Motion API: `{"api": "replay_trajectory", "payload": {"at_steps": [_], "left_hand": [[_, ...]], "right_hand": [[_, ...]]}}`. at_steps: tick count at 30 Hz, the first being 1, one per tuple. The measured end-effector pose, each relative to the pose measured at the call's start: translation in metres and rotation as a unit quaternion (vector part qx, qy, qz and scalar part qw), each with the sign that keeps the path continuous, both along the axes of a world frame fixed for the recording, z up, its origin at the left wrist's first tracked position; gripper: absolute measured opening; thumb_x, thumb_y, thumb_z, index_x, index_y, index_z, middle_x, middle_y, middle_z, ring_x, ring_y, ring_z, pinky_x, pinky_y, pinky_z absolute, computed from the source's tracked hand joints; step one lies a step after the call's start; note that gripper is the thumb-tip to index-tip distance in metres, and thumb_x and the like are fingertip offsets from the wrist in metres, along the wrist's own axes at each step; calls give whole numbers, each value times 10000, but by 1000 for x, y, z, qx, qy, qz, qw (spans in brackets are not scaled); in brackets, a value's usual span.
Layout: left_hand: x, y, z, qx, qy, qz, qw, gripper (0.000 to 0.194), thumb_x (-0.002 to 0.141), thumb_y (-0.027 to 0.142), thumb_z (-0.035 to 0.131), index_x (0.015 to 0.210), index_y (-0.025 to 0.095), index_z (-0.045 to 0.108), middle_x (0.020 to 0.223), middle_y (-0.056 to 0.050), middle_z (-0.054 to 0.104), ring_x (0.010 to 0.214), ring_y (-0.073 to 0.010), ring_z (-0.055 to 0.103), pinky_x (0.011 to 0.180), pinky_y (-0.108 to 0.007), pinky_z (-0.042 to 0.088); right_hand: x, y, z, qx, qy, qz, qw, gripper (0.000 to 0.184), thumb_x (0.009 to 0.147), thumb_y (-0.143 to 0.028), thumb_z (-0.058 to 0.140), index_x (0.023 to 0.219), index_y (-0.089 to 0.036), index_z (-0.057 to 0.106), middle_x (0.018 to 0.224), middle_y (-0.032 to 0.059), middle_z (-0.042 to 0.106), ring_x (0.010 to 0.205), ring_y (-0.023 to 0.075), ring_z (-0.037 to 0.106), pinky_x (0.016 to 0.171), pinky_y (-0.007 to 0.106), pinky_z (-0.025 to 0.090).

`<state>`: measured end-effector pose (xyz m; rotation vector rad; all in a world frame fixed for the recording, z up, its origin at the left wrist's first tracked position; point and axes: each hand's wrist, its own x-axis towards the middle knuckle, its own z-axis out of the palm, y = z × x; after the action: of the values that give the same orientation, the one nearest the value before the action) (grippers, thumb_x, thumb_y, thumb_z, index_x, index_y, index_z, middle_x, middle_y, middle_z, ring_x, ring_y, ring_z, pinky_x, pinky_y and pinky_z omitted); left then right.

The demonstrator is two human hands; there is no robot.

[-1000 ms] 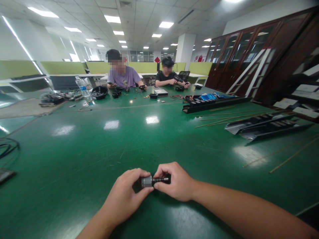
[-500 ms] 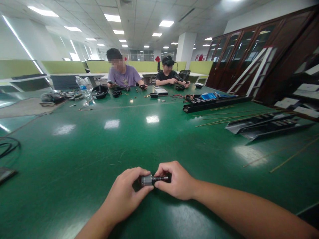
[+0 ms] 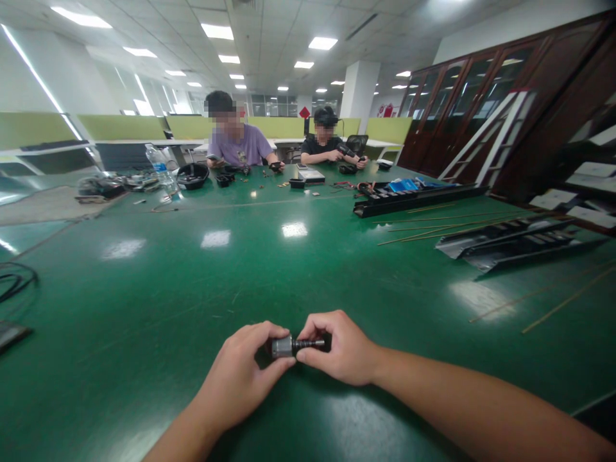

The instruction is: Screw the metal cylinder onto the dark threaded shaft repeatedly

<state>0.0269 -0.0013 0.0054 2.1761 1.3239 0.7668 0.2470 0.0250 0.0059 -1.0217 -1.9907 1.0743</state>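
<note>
My left hand (image 3: pixel 244 367) grips a small grey metal cylinder (image 3: pixel 282 348) between thumb and fingers. A thin dark ribbed shaft (image 3: pixel 308 344) with a shiny tip sticks out of the cylinder's right end. Thumb and forefinger of my right hand (image 3: pixel 339 350) pinch this shaft close to the cylinder. The piece lies roughly level, just over the green table (image 3: pixel 192 321). My fingers hide parts of both the cylinder and the shaft, and its exact kind cannot be made out.
Black metal channels (image 3: pixel 510 244) and thin rods (image 3: pixel 423 234) lie to the right. Black cable (image 3: pixel 17 282) is at the left edge. Two people sit across the table, behind a bottle (image 3: pixel 158 163), a black bowl (image 3: pixel 192 176) and small parts.
Both hands keep the same hold on the cylinder and its shaft. The camera view has shifted very slightly; otherwise nothing visibly differs.
</note>
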Motion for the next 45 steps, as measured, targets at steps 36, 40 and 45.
{"api": "replay_trajectory", "payload": {"at_steps": [36,40,45], "left_hand": [[-1,1,2,-33,21,22,999,277,869,406,650,1108,277,596,1013,-4,683,932,-203,633,831,-336,479],[-1,1,3,-35,21,20,999,277,874,415,641,1107,274,597,997,-10,682,921,-209,631,826,-343,478],[-1,1,2,-29,18,19,999,277,876,419,639,1110,280,594,1019,-8,681,934,-208,631,836,-344,479]], "right_hand": [[1,3,-2,9,-4,-6,1000,119,752,-252,691,775,-136,676,633,-4,597,573,111,503,543,221,372],[1,2,-2,4,-4,-8,1000,122,756,-256,688,776,-136,673,635,-3,599,572,112,504,547,224,375],[1,2,-1,3,-2,-10,1000,120,751,-251,696,773,-135,670,644,-1,608,582,113,512,560,225,382]]}}
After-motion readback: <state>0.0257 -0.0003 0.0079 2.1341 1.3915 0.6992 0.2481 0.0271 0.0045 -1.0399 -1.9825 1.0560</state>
